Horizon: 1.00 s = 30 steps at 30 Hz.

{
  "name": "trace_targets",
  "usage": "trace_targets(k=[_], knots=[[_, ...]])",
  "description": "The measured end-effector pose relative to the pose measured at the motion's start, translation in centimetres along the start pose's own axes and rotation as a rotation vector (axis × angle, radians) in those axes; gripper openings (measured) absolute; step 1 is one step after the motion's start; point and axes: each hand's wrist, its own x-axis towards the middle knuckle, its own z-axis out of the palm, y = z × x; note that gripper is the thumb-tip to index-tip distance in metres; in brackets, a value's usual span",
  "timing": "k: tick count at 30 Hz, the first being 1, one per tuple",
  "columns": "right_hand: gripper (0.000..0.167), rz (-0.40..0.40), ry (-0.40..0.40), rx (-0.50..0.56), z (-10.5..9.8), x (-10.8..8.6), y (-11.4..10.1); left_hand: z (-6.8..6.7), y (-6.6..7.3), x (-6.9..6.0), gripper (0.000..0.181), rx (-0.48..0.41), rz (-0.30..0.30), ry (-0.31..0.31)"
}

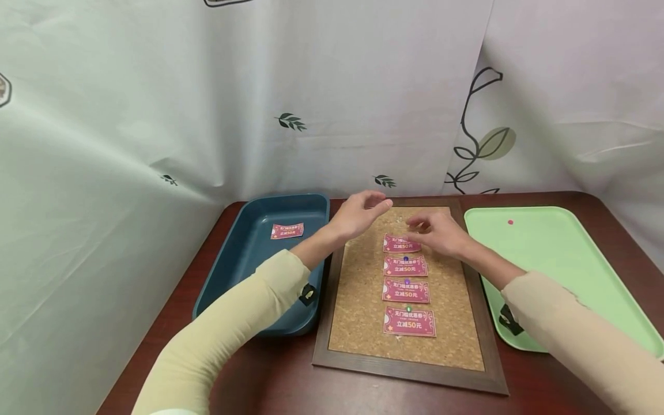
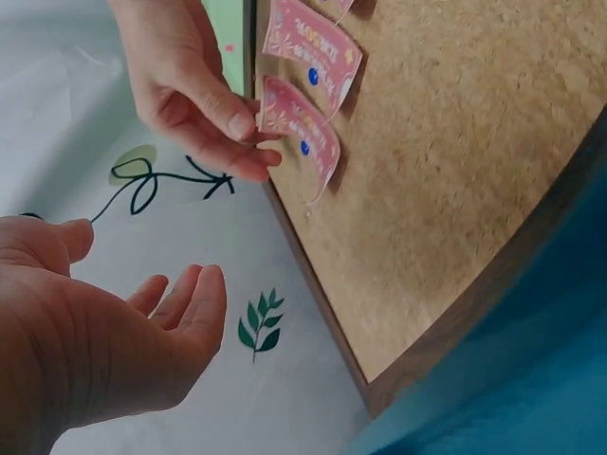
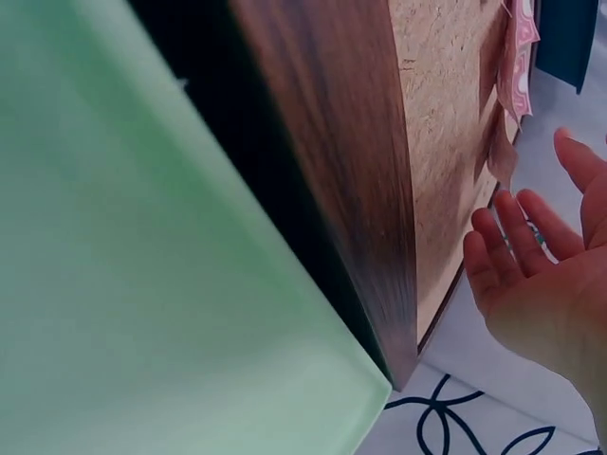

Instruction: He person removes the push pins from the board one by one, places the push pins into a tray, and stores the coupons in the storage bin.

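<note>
Several pink paper coupons lie in a column on the cork board (image 1: 358, 300): the far coupon (image 1: 395, 245), two middle coupons and the near coupon (image 1: 411, 323). Small coloured pins mark their top edges, among them a blue pin (image 2: 305, 148) and a green pin (image 1: 408, 309). Over the far left part of the board hovers my left hand (image 1: 358, 216), fingers relaxed and holding nothing. My right hand (image 1: 441, 231) is beside the far coupon, partly covering it in the head view. In the right wrist view that hand's fingers (image 3: 512, 232) are spread with nothing between them.
A dark blue tray (image 1: 259, 210) stands left of the board with a loose pink coupon (image 1: 287, 230) in it. On the right lies a green tray (image 1: 550, 253) bearing a small pink dot (image 1: 510, 222). A patterned cloth (image 1: 342, 115) hangs behind the table.
</note>
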Motion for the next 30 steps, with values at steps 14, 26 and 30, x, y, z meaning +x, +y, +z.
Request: trace_targets(k=[14, 26, 30], knots=[[0.035, 0.079, -0.027, 0.011, 0.4, 1.1, 0.5, 2.9, -0.8, 1.1, 0.046, 0.055, -0.04, -0.054], [0.023, 0.1, 0.001, -0.019, 0.8, 1.8, 0.7, 4.7, -1.2, 2.0, 0.044, 0.165, -0.134, -0.066], [0.016, 0.12, -0.002, -0.026, 1.0, 1.9, 0.6, 5.0, -2.0, 2.3, 0.044, 0.209, -0.156, -0.043]])
